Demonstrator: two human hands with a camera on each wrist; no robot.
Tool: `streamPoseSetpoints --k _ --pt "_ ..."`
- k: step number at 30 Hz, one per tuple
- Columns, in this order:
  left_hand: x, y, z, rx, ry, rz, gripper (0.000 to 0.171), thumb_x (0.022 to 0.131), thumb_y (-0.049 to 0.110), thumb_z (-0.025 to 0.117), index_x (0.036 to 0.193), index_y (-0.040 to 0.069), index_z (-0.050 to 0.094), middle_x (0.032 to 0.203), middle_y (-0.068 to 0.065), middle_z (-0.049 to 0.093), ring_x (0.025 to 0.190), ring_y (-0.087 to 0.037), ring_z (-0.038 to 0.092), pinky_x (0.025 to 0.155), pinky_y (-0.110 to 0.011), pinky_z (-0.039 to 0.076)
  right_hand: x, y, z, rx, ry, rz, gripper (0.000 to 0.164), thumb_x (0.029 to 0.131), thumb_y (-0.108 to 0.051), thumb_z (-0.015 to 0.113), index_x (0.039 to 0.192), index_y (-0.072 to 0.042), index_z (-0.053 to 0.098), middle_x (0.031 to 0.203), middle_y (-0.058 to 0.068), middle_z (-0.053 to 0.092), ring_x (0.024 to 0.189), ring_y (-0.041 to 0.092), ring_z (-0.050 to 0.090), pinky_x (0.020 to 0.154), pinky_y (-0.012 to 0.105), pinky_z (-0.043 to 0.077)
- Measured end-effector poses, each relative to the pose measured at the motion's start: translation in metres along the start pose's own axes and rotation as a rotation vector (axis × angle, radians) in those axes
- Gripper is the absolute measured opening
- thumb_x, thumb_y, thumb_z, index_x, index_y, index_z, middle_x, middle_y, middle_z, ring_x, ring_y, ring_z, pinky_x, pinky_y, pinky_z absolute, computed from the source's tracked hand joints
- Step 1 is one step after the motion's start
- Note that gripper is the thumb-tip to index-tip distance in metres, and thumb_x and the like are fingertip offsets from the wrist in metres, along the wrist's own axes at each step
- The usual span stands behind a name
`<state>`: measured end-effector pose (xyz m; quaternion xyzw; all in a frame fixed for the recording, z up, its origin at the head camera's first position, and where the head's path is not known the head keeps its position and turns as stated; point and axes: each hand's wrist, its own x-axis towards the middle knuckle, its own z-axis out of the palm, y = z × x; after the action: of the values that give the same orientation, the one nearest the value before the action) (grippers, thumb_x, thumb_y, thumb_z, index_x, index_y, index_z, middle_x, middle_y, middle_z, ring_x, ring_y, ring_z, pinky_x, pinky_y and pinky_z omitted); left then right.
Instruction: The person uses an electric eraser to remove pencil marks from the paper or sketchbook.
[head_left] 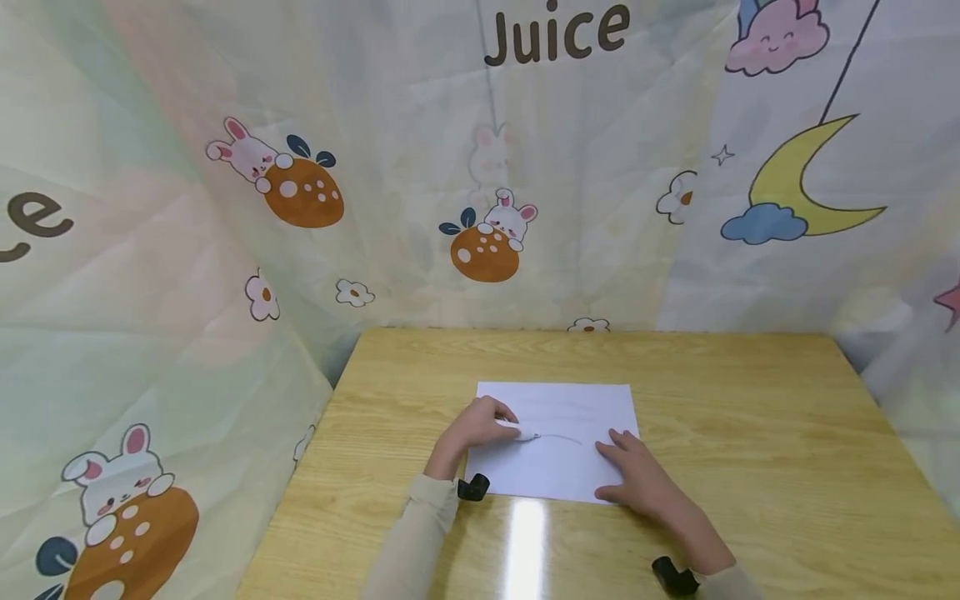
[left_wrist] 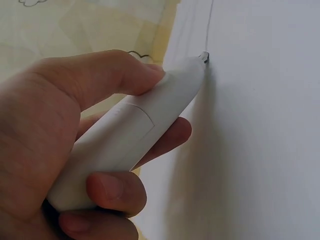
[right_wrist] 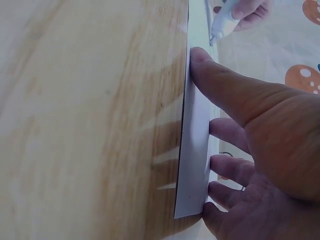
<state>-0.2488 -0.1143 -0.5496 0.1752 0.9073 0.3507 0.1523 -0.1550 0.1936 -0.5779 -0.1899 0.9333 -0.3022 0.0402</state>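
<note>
My left hand [head_left: 480, 423] holds a white, thick-bodied electric eraser [left_wrist: 120, 135]. Its narrow grey tip touches the paper at the end of a thin grey line [head_left: 558, 437] in the head view. In the left wrist view, one finger lies along the top of the body while others curl around it from below. The white sheet of paper [head_left: 555, 475] lies flat on the table. My right hand [head_left: 637, 472] rests on the sheet's right side, fingers spread. In the right wrist view, its thumb [right_wrist: 205, 65] presses near the paper's front edge.
The wooden table [head_left: 750, 433] extends around the sheet, with a bright reflection in front of it. Behind and to the left hangs a printed cloth [head_left: 390, 167] with rabbits and flowers. Fainter smudged lines show on the sheet's far part. Black wrist devices [head_left: 474, 487] sit at both wrists.
</note>
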Motion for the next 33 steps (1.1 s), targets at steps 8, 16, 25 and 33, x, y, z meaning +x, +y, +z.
streamPoseSetpoints --k 8,16,25,33 --pt "-0.004 0.0 0.001 0.006 0.041 -0.04 0.014 0.08 0.026 0.078 0.087 0.014 0.077 0.087 0.007 0.067 0.078 -0.009 0.058 0.07 -0.03 0.048 -0.002 -0.001 -0.002 0.011 -0.014 0.018 0.071 0.074 -0.026 0.085 0.131 0.005 0.057 0.143 0.032 0.038 0.133 0.054 0.025 0.103 0.063 0.025" --pt "-0.001 0.0 0.005 -0.002 0.022 -0.034 0.015 0.081 0.029 0.077 0.088 0.016 0.077 0.087 0.009 0.066 0.081 -0.009 0.058 0.072 -0.029 0.048 -0.001 0.001 -0.001 0.015 -0.004 0.01 0.072 0.074 -0.028 0.084 0.132 0.005 0.056 0.143 0.031 0.038 0.133 0.054 0.026 0.103 0.063 0.025" --pt "0.003 0.004 0.004 -0.021 -0.002 -0.017 0.012 0.081 0.028 0.077 0.087 0.017 0.077 0.084 0.011 0.066 0.077 -0.009 0.057 0.069 -0.028 0.047 -0.001 0.006 0.001 0.011 -0.002 0.011 0.072 0.075 -0.029 0.084 0.133 0.003 0.056 0.144 0.03 0.037 0.134 0.053 0.025 0.104 0.063 0.024" --pt "0.01 0.002 -0.001 0.007 -0.012 -0.042 0.012 0.08 0.023 0.078 0.087 0.014 0.077 0.081 0.01 0.068 0.07 -0.008 0.054 0.063 -0.026 0.045 -0.001 0.006 0.0 0.013 -0.017 0.026 0.073 0.076 -0.031 0.083 0.135 0.001 0.055 0.147 0.028 0.035 0.136 0.051 0.023 0.104 0.062 0.024"
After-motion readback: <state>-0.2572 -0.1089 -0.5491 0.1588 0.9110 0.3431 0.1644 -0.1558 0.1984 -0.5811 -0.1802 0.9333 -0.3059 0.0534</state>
